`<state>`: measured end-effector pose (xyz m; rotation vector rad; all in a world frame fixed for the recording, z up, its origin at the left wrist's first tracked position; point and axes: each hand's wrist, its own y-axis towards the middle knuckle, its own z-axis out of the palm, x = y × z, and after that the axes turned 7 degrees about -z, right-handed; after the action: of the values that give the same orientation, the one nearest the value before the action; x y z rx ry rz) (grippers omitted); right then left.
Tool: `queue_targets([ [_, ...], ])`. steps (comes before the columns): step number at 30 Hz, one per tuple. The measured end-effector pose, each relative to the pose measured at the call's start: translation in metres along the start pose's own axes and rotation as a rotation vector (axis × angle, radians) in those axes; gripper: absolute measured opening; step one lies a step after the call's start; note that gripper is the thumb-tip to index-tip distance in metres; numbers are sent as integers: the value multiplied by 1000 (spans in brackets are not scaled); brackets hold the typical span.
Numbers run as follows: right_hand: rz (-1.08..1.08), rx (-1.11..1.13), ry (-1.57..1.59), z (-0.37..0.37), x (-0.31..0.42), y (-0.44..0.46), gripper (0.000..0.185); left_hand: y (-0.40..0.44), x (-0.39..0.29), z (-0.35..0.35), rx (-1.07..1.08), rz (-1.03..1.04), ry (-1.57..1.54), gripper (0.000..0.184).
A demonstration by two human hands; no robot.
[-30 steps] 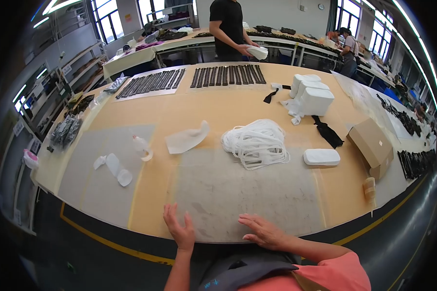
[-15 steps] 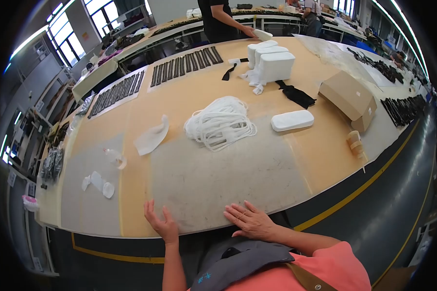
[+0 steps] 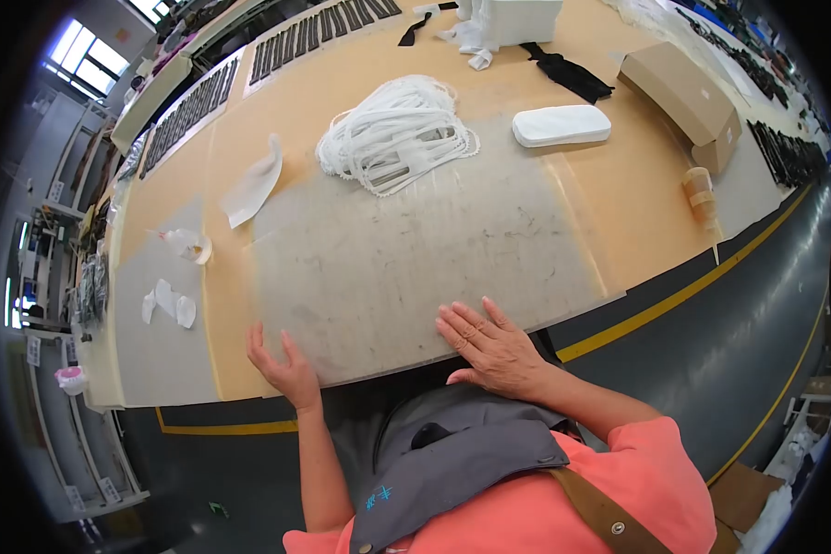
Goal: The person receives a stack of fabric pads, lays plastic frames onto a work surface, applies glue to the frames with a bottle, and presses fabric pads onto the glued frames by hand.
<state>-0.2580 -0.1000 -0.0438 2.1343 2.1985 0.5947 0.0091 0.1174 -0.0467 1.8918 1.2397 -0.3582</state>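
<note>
At the near edge of the table [image 3: 415, 277], my left hand [image 3: 286, 371] is open, fingers apart and pointing up, holding nothing. My right hand [image 3: 494, 349] lies flat at the same edge, fingers stretched out over the grey sheet, and it holds nothing either. Beyond both hands sits a tangled heap of white cord or strip [image 3: 397, 134]. To its right lies a white oblong case [image 3: 561, 126]. A curved white sheet piece [image 3: 257, 185] is on the left, with a clear squeeze bottle [image 3: 186, 246] and white scraps [image 3: 170, 303] nearer me.
An open cardboard box [image 3: 683, 103] and a bottle with a thin nozzle [image 3: 701, 198] stand at the right. Black fabric [image 3: 571, 74] lies near a white block stack [image 3: 517, 23]. Rows of dark strips [image 3: 319, 35] line the far side. Shelving [image 3: 65, 415] is at the left.
The view has tilted down, so the table's things sit higher and the person across the table has left the picture. Both hands stay at the table edge, still holding nothing.
</note>
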Motion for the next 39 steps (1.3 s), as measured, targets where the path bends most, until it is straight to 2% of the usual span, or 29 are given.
queue_targets([
  [8, 21, 48, -16, -4, 2, 4, 88, 0, 0, -2, 2, 2, -4, 42],
  [12, 172, 159, 230, -31, 7, 17, 92, -1, -3, 0, -1, -13, -38, 41],
  [15, 147, -3, 57, -76, -5, 55, 94, 0, -3, 0, 9, -22, -31, 41],
  [18, 152, -105, -138, -90, -8, 94, 100, 1, -7, 0, 7, -29, -30, 41],
  [19, 135, -97, -221, -68, -13, 102, 100, 2, -6, 0, -2, -28, -42, 40],
  [22, 95, 143, -72, 13, -34, 84, 99, 3, -4, 0, -12, -10, -85, 40],
  [25, 69, 260, 24, -12, -2, 57, 98, -3, 0, -5, -7, -15, -107, 40],
  [28, -22, 209, -69, 1, 11, 28, 94, 0, -5, 1, -2, -21, -124, 40],
  [39, 29, 150, 88, -4, 11, 31, 88, 0, -3, -1, -5, -11, -84, 42],
])
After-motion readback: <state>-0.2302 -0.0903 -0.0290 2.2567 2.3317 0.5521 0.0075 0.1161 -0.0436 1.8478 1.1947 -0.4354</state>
